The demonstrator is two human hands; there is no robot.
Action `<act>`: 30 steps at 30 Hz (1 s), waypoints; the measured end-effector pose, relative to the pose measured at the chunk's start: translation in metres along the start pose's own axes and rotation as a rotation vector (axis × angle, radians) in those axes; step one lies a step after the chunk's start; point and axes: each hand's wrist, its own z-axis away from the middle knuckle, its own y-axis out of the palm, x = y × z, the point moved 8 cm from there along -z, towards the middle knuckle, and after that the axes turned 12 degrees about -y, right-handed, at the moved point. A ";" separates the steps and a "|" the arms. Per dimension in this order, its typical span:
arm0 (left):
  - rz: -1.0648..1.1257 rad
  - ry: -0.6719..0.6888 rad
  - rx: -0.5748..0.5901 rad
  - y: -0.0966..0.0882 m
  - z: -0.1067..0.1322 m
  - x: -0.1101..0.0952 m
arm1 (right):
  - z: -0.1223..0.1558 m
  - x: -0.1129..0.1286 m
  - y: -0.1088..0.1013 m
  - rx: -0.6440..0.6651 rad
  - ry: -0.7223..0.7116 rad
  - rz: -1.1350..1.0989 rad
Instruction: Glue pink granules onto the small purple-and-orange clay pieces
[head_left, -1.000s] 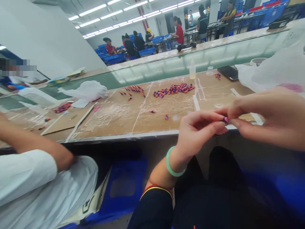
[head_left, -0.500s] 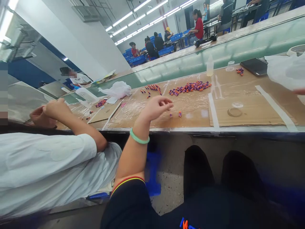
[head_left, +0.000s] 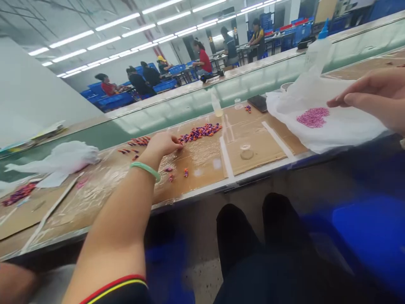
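My left hand (head_left: 163,145), with a green bangle (head_left: 146,169) on its wrist, reaches to the left end of a pile of small purple-and-orange pieces (head_left: 202,133). Its fingers are pinched together low over the table; whatever lies between them is hidden. A few loose pieces (head_left: 185,172) lie nearer the table edge. My right hand (head_left: 376,99) hovers at the right above a white plastic bag (head_left: 344,137) spread open, beside a heap of tiny pink bits (head_left: 313,118). Its thumb and fingers are drawn together; anything held there is too small to tell.
Beyond the pile stand a small bottle (head_left: 217,105), a clear cup (head_left: 238,104) and a dark phone (head_left: 257,102). A clear round lid (head_left: 247,153) rests on cardboard. Another white bag (head_left: 69,156) lies left. Behind the table runs a green belt (head_left: 190,107); people sit farther off.
The view has swung right, bringing my right hand and the pink bits into sight. My left hand has gone from hovering over the table to the pile's left end.
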 end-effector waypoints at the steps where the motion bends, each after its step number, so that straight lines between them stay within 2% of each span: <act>1: -0.043 0.003 0.015 0.001 -0.002 -0.001 | 0.001 -0.001 0.000 0.008 0.030 -0.040; 3: -0.103 0.015 0.041 0.002 -0.005 -0.005 | 0.000 -0.004 0.006 0.063 0.046 -0.093; 6: -0.075 0.042 0.086 0.000 -0.002 -0.012 | -0.009 -0.012 0.022 0.200 -0.001 -0.061; 10: -0.015 0.094 0.136 -0.001 0.004 -0.018 | -0.022 -0.039 0.055 0.423 -0.029 0.064; 12: -0.021 0.093 0.163 0.002 0.003 -0.017 | -0.027 -0.053 0.070 0.496 0.001 0.091; 16: -0.015 0.078 0.186 0.006 0.001 -0.014 | -0.032 -0.058 0.092 0.596 0.004 0.044; 19: 0.049 0.078 0.128 -0.004 0.007 -0.011 | -0.034 -0.052 0.098 0.607 -0.014 0.033; 21: 0.209 0.050 0.075 -0.017 0.017 -0.007 | -0.034 -0.049 0.100 0.600 -0.026 0.036; 23: 0.463 -0.017 0.063 -0.027 0.030 0.000 | -0.035 -0.049 0.102 0.591 -0.038 0.038; 27: 0.937 -0.100 0.167 -0.031 0.058 0.004 | -0.036 -0.056 0.102 0.557 -0.049 0.038; 30: 1.148 -0.104 0.248 -0.028 0.076 0.001 | -0.037 -0.063 0.099 0.539 -0.041 0.026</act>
